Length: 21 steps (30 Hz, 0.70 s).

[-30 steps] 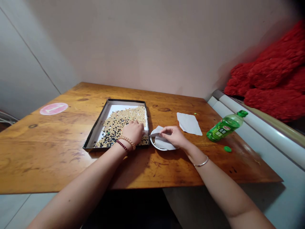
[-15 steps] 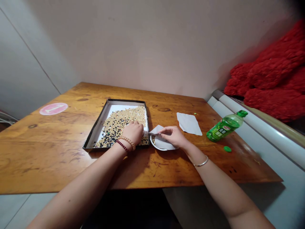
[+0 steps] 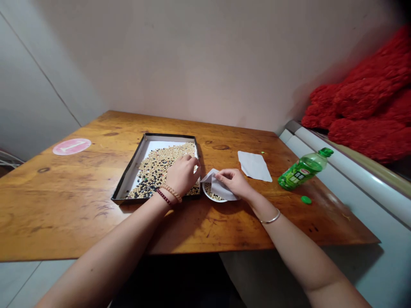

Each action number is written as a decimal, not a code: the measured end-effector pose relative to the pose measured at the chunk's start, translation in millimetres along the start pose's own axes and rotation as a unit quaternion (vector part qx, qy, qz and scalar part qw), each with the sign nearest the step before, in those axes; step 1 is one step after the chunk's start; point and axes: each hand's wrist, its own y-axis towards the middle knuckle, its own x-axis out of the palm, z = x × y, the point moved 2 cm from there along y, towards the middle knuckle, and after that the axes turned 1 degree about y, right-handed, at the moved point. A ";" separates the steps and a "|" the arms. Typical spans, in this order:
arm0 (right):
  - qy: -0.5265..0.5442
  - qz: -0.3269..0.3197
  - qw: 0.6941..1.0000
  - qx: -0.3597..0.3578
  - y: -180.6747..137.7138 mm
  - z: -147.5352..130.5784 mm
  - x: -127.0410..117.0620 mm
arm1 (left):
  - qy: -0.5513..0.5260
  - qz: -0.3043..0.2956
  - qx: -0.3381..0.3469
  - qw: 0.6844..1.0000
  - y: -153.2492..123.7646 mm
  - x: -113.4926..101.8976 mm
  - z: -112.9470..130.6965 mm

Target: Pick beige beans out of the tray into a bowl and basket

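Note:
A shallow black-edged tray (image 3: 128, 169) lined in white holds many pale soybeans (image 3: 170, 155) mixed with dark beans (image 3: 145, 184). My left hand (image 3: 183, 174) is over the tray's right side, fingers curled inward; anything between them is hidden. Just right of the tray stands a small white bowl (image 3: 204, 191) with mixed beans (image 3: 212, 193) inside. My right hand (image 3: 236, 182) pinches a sheet of white paper (image 3: 221, 191) between thumb and fingers. The paper is lifted at its left side and covers the right part of the bowl.
Another white paper sheet (image 3: 255, 166) lies behind my right hand. An uncapped green drink bottle (image 3: 303, 170) stands at the right, its green cap (image 3: 306, 199) on the table. A pink sticker (image 3: 72, 146) is at the left. Red fluffy fabric (image 3: 366, 102) lies beyond the table.
My left hand has risen a little and shifted right toward the tray's edge. The paper is pulled further off the bowl, so more beans show.

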 end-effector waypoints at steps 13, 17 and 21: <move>0.037 0.024 0.999 0.024 0.5 -2.8 0.4 | -0.111 -0.032 0.126 0.985 -3.4 5.1 16.2; 0.004 0.002 1.000 0.021 -0.8 -3.8 0.9 | -0.086 -0.035 0.130 0.987 -4.6 4.9 18.5; -0.005 -0.029 0.999 0.021 -1.6 -2.6 0.5 | -0.058 -0.045 0.120 0.990 -4.4 2.6 18.7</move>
